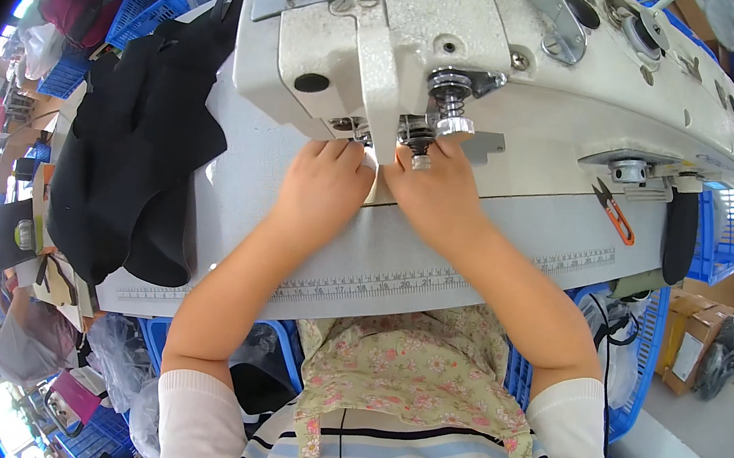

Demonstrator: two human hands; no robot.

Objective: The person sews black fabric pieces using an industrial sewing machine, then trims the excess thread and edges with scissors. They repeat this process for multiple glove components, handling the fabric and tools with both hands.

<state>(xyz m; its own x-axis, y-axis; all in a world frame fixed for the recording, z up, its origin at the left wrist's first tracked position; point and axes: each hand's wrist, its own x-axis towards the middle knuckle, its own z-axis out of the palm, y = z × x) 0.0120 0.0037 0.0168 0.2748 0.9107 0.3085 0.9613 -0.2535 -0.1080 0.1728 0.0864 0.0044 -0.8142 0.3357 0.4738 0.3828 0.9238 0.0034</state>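
Seems mid-work at the sewing machine (pixel 317 46), on the far side of the table (pixel 245 167): reaching in under the metal parts with left hand (pixel 325 179) and right hand (pixel 435 192), near each other, fingers bent. Cannot tell the opening of either grip, nor anything held in it, with fingertips hidden there. Can see black cloth (pixel 142 144) heaped at left, well apart from both hands, and snips (pixel 613 210) lying at right, out of hand. Can find no finished seam, so cannot count any part as done; would judge the sewing unfinished, with black cloth possibly left to work through.
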